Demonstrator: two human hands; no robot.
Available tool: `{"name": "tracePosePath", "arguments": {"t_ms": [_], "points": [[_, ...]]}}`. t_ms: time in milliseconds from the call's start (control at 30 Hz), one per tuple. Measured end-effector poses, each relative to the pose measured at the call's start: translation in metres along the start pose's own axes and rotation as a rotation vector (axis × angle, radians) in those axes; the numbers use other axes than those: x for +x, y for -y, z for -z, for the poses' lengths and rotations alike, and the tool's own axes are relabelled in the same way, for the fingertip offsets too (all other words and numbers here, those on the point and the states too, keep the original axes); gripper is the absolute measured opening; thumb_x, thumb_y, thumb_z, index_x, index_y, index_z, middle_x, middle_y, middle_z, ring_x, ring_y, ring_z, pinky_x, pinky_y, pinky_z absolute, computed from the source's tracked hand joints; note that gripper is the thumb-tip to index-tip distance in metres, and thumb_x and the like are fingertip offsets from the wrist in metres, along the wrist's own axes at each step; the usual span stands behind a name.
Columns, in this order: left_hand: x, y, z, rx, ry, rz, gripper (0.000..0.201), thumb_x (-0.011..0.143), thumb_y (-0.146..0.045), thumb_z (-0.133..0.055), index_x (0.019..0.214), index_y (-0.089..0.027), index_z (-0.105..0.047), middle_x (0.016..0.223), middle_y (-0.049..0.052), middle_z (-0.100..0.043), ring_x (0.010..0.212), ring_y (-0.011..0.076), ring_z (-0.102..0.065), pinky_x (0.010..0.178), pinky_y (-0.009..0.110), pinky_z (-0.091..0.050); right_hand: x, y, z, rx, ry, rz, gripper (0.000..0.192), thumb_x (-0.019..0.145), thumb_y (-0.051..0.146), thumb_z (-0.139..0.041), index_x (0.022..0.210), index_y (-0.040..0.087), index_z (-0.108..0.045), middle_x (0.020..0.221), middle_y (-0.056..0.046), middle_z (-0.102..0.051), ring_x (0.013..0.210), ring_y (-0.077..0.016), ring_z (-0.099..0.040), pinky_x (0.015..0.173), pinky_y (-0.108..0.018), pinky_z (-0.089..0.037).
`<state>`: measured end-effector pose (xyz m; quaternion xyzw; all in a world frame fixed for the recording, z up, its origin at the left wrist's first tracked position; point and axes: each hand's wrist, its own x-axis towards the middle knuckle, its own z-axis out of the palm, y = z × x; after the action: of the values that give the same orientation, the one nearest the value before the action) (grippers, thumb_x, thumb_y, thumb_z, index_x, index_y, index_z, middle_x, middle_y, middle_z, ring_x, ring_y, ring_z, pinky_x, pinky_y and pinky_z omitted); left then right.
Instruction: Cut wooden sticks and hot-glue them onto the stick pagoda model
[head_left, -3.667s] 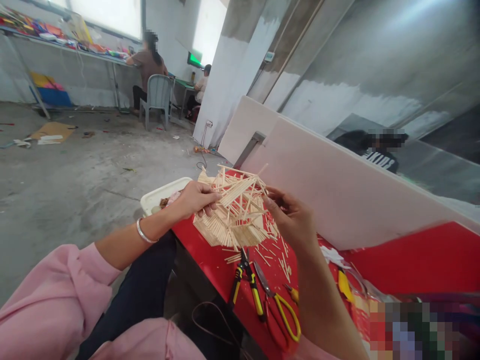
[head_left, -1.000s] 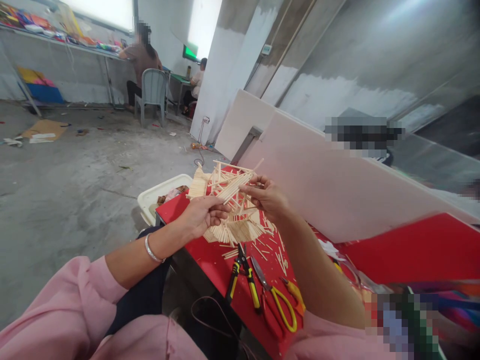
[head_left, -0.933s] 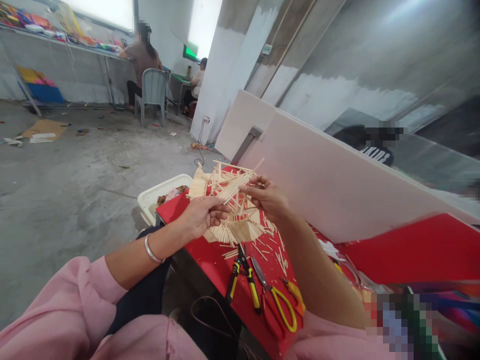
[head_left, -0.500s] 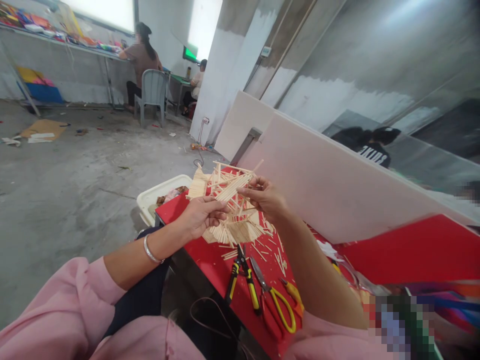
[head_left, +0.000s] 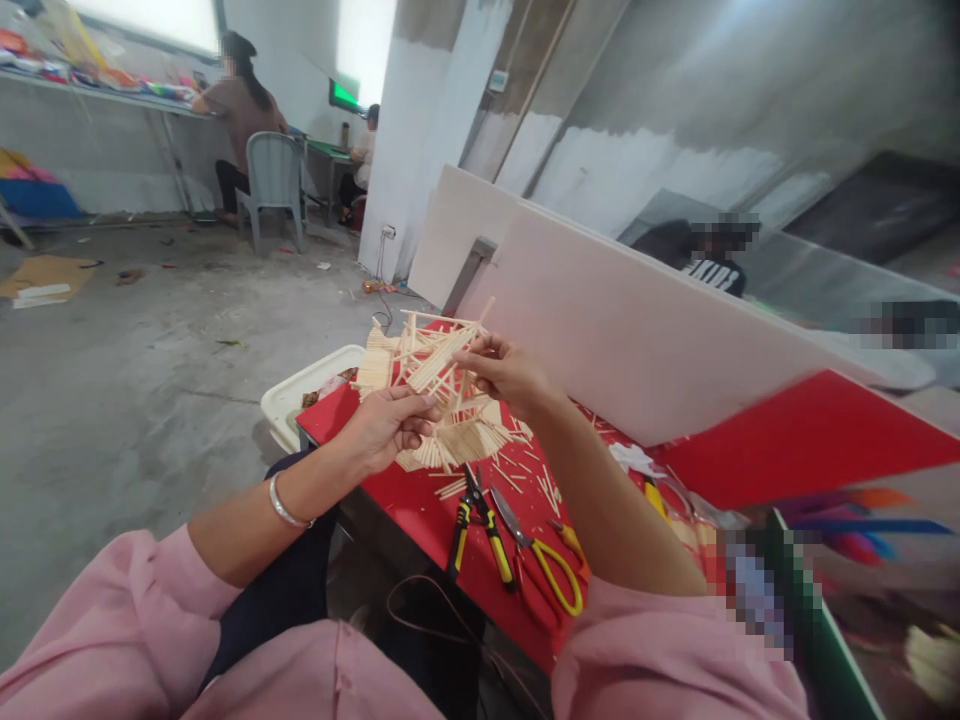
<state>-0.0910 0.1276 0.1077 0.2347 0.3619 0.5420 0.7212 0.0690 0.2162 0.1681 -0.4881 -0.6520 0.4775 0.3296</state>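
My left hand (head_left: 390, 425) is closed at the lower left end of a small panel of pale wooden sticks (head_left: 435, 362) laid side by side. At the panel's right edge my right hand (head_left: 504, 374) pinches with thumb and forefinger. Under and behind both hands is a structure of the same sticks (head_left: 469, 442), with a fanned, ribbed lower part and crossing sticks above; my fingers hide some of it. Cut stick pieces (head_left: 550, 490) lie scattered to its right. In front are yellow-and-black pliers (head_left: 480, 535) and yellow-handled scissors (head_left: 553, 565).
The red tabletop (head_left: 409, 510) ends at a dark front edge. A white bin (head_left: 281, 400) stands at its left corner. Large white boards (head_left: 585, 320) lean along the far right side. A person (head_left: 251, 115) sits near a grey chair (head_left: 275, 175) in the background.
The camera view has turned slightly, so everything sits further left. Both hands keep nearly the same hold on the stick panel; it is tilted a little differently.
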Motion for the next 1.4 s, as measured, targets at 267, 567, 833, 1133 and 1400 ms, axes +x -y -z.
{"name": "tracePosePath", "arguments": {"t_ms": [267,567,833,1133,1400], "points": [[-0.053,0.038,-0.005,0.097,0.036,-0.044,0.023,0.069,-0.029,-0.080,0.076,-0.014,-0.065,0.061,0.000,-0.067,0.039,0.0063,-0.055,0.032,0.013,-0.039,-0.067,0.000,0.044,-0.044,-0.019,0.076,0.049,0.075,0.066,-0.063,0.091,0.020,-0.066,0.096,-0.008,-0.071,0.055,-0.0078,-0.054,0.045,-0.022,-0.039],[-0.031,0.140,-0.050,0.202,0.205,0.208,0.039,0.069,-0.045,-0.078,0.086,-0.012,-0.065,0.068,0.004,-0.070,0.041,0.0084,-0.058,0.034,0.015,-0.039,-0.147,-0.100,0.057,-0.007,0.053,-0.192,0.046,0.081,0.063,-0.055,0.081,0.018,-0.064,0.060,0.002,-0.059,0.047,-0.0077,-0.050,0.045,-0.020,-0.039],[-0.018,0.178,-0.047,0.418,0.186,0.181,0.037,0.074,-0.049,-0.071,0.075,-0.013,-0.063,0.067,0.004,-0.068,0.045,0.0077,-0.058,0.038,0.015,-0.040,-0.091,-0.198,0.124,-0.283,-0.105,-0.254,0.044,0.074,0.056,-0.062,0.053,0.019,-0.050,0.042,0.003,-0.050,0.042,-0.0084,-0.043,0.044,-0.021,-0.031],[-0.014,0.165,0.001,0.560,-0.096,0.113,0.030,0.068,-0.040,-0.074,0.074,-0.012,-0.065,0.062,0.003,-0.066,0.046,0.0096,-0.058,0.039,0.017,-0.040,-0.082,-0.203,0.105,-0.265,0.169,-0.211,0.032,0.075,0.049,-0.064,0.069,0.017,-0.063,0.052,0.003,-0.058,0.048,-0.0101,-0.051,0.048,-0.021,-0.035],[-0.009,0.171,0.037,0.787,-0.178,-0.140,0.019,0.076,-0.033,-0.064,0.080,-0.015,-0.069,0.063,0.001,-0.066,0.052,0.0118,-0.060,0.049,0.021,-0.046,-0.115,-0.187,0.002,-0.412,0.218,-0.104,0.021,0.081,0.039,-0.063,0.080,0.018,-0.067,0.059,0.002,-0.064,0.055,-0.0116,-0.057,0.053,-0.021,-0.037]]}}
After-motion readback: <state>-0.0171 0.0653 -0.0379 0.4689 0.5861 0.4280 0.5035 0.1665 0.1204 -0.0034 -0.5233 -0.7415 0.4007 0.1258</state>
